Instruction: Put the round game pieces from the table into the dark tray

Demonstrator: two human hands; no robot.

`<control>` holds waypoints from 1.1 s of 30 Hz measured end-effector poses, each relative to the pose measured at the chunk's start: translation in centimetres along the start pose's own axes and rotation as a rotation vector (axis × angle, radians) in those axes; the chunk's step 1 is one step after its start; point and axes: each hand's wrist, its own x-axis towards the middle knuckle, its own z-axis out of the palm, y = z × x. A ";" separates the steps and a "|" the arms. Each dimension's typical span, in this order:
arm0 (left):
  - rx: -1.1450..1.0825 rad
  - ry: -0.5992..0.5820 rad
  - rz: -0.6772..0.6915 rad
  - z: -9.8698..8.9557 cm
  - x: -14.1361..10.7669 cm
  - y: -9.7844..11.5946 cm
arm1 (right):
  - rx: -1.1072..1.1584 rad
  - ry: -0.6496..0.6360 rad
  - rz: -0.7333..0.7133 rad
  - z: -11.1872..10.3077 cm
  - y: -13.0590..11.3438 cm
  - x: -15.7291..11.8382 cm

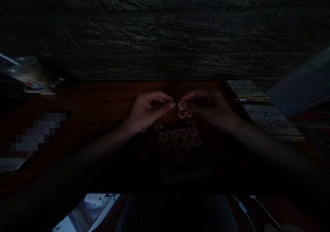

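Observation:
The view is dim. My right hand [206, 106] pinches a round wooden piece [181, 105] between thumb and fingertips. Just left of it, my left hand [152, 108] has its thumb and forefinger closed together; whether anything small is between them is hidden. Below the hands lies a shallow box [201, 161] with rows of round pieces [174, 135] bearing reddish characters. Several loose pieces rest outside it: two under my right fingers [181, 114], one by the box's top right corner [190, 123] and one by its top left [159, 127].
Two flat boxes [247, 89] [270, 119] with printed lids lie on the right of the brown table [103, 98]. A cup with a straw [31, 75] stands at far left, above a blurred flat object [36, 135]. Behind rises a stone wall [154, 36]. White cables [242, 207] show lower right.

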 end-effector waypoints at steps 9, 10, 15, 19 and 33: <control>0.013 -0.065 0.027 0.1 -0.3 -0.3 | -0.012 -0.052 -0.063 0.1 0.3 -0.1; 0.009 -0.072 0.023 0.2 -0.4 -0.3 | 0.000 -0.059 -0.062 0.1 0.4 -0.1; -0.006 -0.075 0.001 0.3 -0.5 -0.2 | -0.004 -0.073 -0.048 0.1 0.6 -0.1; -0.023 -0.066 0.020 0.4 -0.6 0.0 | -0.016 -0.054 -0.065 0.3 0.5 -0.2; -0.031 0.130 0.035 0.0 -0.4 0.8 | -0.029 0.123 -0.091 0.5 -0.7 -0.3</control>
